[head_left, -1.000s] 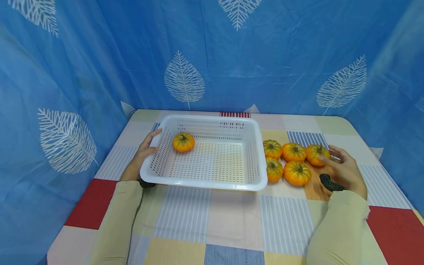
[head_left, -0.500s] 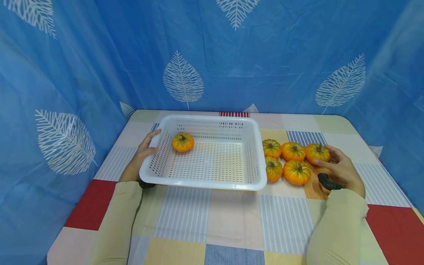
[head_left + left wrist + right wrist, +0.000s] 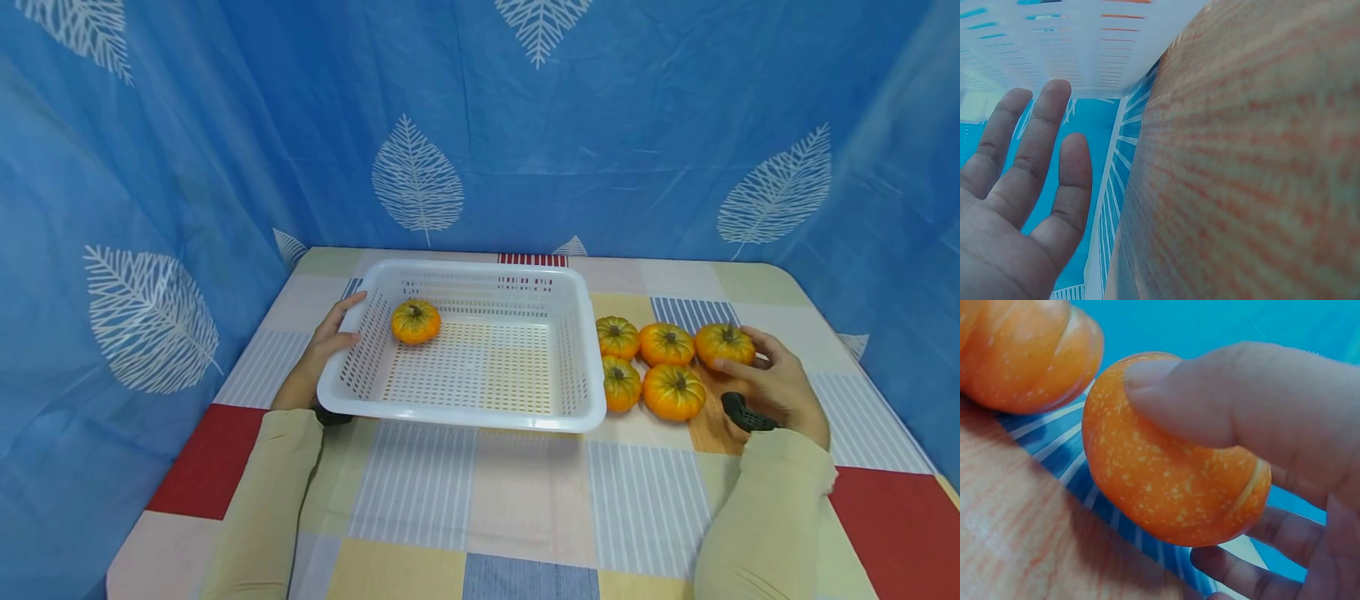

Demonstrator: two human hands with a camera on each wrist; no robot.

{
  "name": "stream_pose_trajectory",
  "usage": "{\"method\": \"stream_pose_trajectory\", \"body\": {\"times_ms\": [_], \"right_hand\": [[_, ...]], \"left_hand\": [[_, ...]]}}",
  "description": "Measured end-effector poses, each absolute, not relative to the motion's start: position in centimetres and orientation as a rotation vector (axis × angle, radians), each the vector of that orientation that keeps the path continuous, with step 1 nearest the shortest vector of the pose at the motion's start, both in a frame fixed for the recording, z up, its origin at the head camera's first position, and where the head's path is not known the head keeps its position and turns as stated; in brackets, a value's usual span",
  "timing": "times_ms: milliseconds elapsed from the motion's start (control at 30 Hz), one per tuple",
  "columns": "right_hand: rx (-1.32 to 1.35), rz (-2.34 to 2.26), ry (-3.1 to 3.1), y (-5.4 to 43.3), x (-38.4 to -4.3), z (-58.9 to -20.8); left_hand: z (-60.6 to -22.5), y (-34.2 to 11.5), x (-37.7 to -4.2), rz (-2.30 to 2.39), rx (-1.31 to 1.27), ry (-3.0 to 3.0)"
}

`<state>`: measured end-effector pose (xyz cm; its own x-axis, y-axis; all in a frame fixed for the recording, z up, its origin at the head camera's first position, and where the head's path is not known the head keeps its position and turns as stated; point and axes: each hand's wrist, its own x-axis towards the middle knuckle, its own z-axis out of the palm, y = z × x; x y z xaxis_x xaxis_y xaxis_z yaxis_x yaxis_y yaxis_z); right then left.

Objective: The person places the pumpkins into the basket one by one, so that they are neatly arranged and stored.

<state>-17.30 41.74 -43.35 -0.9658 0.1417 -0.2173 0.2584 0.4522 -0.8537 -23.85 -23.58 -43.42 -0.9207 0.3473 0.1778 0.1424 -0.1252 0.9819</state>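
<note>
A white perforated basket (image 3: 480,421) stands on the table, with one small orange pumpkin (image 3: 416,322) in its far left part. My left hand (image 3: 322,350) rests at the basket's left side. In the left wrist view its fingers (image 3: 1054,119) lie nearly straight by the outer wall. On the right, my right hand (image 3: 783,387) holds another pumpkin (image 3: 724,345), the rightmost one. The right wrist view shows the thumb pressed on this pumpkin (image 3: 1166,469) and the fingers on its far side, partly hidden.
Several more pumpkins (image 3: 673,392) sit close together between the basket and my right hand. The table carries a patchwork cloth (image 3: 540,500). A blue curtain (image 3: 600,125) with white leaf prints hangs behind and at both sides.
My right hand has closed its thumb and fingers on the rightmost pumpkin, which has shifted slightly up and to the right in the head view. The left hand and basket stay put.
</note>
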Motion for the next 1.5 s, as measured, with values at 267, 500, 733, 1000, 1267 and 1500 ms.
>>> {"method": "stream_pose_trajectory", "body": {"times_ms": [267,500,733,1000,1267,1500], "right_hand": [[0.318,-1.56,2.696,41.4,-17.0,-42.3],[0.321,-1.476,2.793,40.7,-17.1,-40.6],[0.204,-1.463,2.816,39.3,-17.4,-39.1],[0.066,-1.408,2.856,37.5,-18.1,-37.7],[-0.039,-1.377,2.865,35.9,-18.7,-37.0],[-0.13,-1.407,2.838,34.2,-19.4,-36.8]], "left_hand": [[-43.5,-23.7,-23.7,2.201,0.611,1.97],[-43.6,-23.7,-23.8,2.209,0.625,1.937],[-43.7,-23.7,-23.9,2.196,0.61,1.952],[-43.5,-23.6,-23.7,2.201,0.616,1.961],[-43.4,-23.4,-23.8,2.19,0.572,1.988],[-43.4,-23.6,-23.7,2.231,0.61,1.919]]}}
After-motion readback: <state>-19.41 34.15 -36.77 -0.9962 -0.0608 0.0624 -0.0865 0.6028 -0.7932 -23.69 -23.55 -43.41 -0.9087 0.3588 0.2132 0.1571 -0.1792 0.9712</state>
